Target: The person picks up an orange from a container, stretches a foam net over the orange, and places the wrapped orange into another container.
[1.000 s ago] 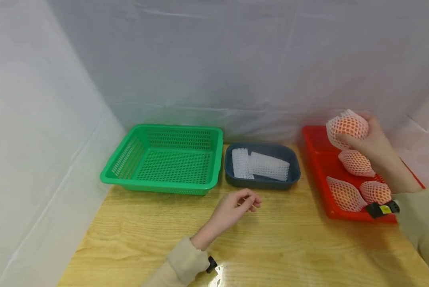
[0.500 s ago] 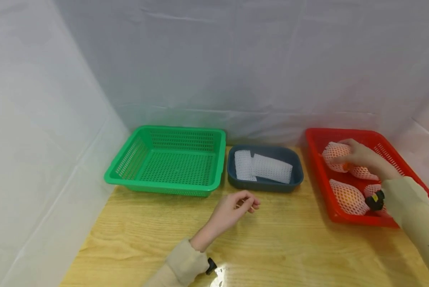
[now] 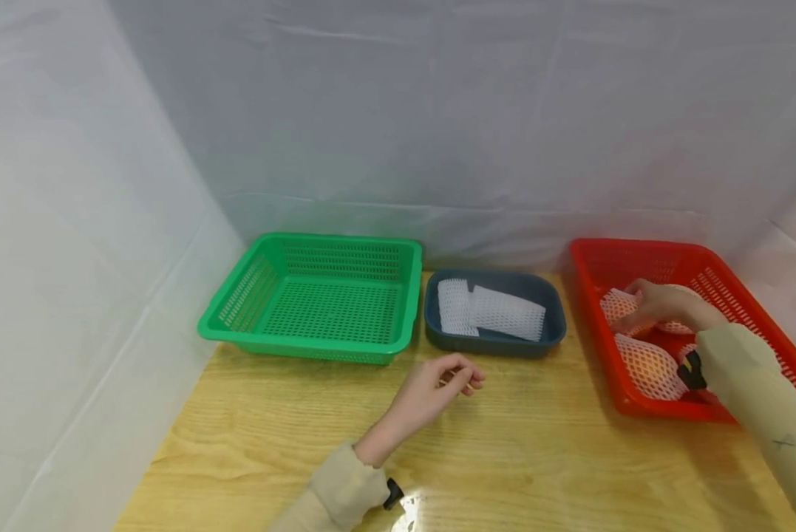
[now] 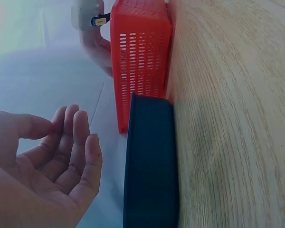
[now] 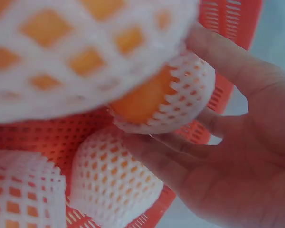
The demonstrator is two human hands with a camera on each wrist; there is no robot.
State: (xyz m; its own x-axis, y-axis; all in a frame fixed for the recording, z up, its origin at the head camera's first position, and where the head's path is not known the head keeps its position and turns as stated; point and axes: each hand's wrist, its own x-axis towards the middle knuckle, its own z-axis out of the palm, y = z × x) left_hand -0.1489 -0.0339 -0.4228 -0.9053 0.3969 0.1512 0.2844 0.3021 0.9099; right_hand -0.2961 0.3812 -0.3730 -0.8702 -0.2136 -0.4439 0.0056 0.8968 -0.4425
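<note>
My right hand [image 3: 664,304] is down inside the red basket [image 3: 627,403], holding an orange [image 3: 616,304] in a white foam net. In the right wrist view, thumb and fingers curve round this netted orange [image 5: 187,95], and its bare orange skin shows at one end. More netted oranges lie close by, one at the near left corner [image 3: 647,367] and another [image 5: 114,175] beside the fingers. My left hand [image 3: 431,388] hovers over the table in front of the dark blue tray, fingers loosely curled and nothing in them; the left wrist view shows its bare palm [image 4: 52,175].
The dark blue tray [image 3: 497,346] holds white foam net sleeves [image 3: 507,312]. Left of it stands a green basket [image 3: 304,347] with slotted sides. All of these stand on a wooden table [image 3: 517,451], with white sheeting [image 3: 398,118] behind and to the left.
My right hand has brought the netted orange down from above the red basket's far side into the basket, then slightly nearer. The left hand has stayed in place.
</note>
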